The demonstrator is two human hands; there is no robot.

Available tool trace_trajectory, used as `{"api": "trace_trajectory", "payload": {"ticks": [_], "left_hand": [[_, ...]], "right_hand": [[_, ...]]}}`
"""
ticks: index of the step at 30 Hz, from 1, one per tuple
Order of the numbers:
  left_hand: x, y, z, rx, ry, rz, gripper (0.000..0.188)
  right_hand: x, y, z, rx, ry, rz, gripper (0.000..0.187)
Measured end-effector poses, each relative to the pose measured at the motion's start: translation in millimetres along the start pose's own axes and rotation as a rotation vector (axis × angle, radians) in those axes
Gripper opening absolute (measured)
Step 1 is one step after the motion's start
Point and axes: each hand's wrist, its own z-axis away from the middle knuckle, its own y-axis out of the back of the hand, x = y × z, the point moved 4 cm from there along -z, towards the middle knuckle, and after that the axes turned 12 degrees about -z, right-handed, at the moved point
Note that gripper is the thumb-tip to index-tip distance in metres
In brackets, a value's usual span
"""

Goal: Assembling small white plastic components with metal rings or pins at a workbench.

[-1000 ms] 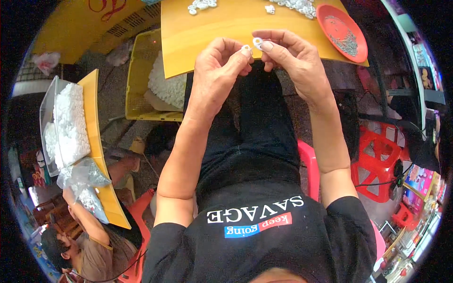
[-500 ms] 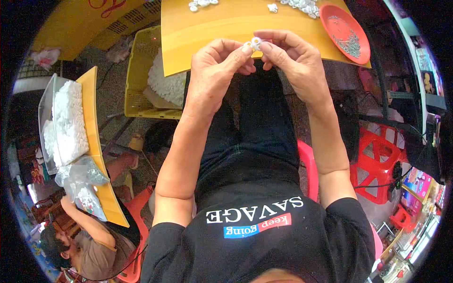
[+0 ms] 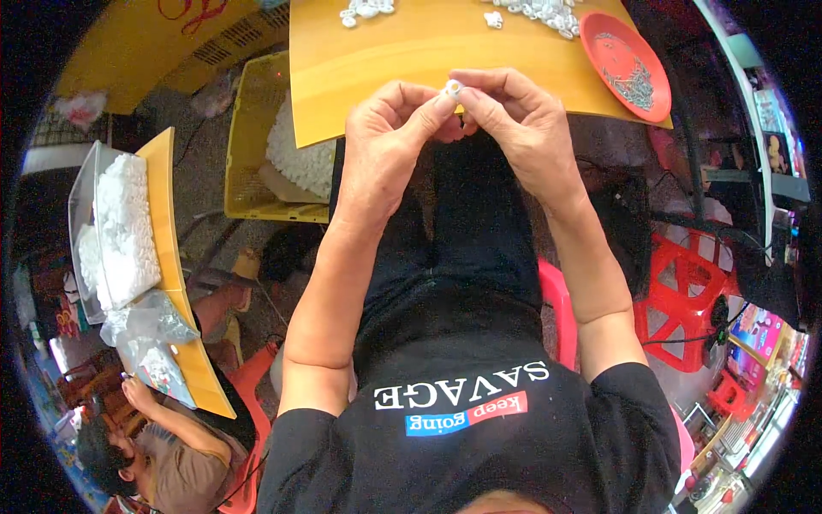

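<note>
- Head view: one small white ring (image 3: 452, 86), pinched between fingertips of left hand (image 3: 390, 137) and right hand (image 3: 514, 124), just over the near edge of the yellow board (image 3: 428, 60).
- Two white-piece heaps on the board's far side; one red dish (image 3: 625, 64) of metal bits at its right.
- One yellow crate (image 3: 248, 128) left of the board.

Person wears a black short-sleeved cotton T-shirt (image 3: 479, 437) with white block lettering across the chest and, below it, a small blue-and-red printed label strip (image 3: 467, 414). Black trousers (image 3: 462, 231) cover the lap below the fingertips. Both forearms bare from sleeve hem to wrist. Left hand (image 3: 390, 137) and right hand (image 3: 518, 128) ungloved; no rings, watch or bracelets visible.
</note>
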Motion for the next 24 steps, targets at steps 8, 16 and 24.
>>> {"api": "trace_trajectory", "payload": {"ticks": [8,16,24], "left_hand": [[-11.3,9.7,4.2,-0.073,-0.125,0.041,0.024],[-13.7,7.8,1.1,-0.109,-0.398,-0.113,0.039],[-17.0,-0.3,1.6,-0.244,-0.257,0.231,0.045]], "right_hand": [[3.4,-3.8,-4.2,-0.024,-0.107,-0.238,0.031],[6.9,-11.7,-5.3,-0.077,-0.158,-0.351,0.054],[9.5,-18.9,-3.5,-0.070,-0.252,-0.418,0.065]]}}
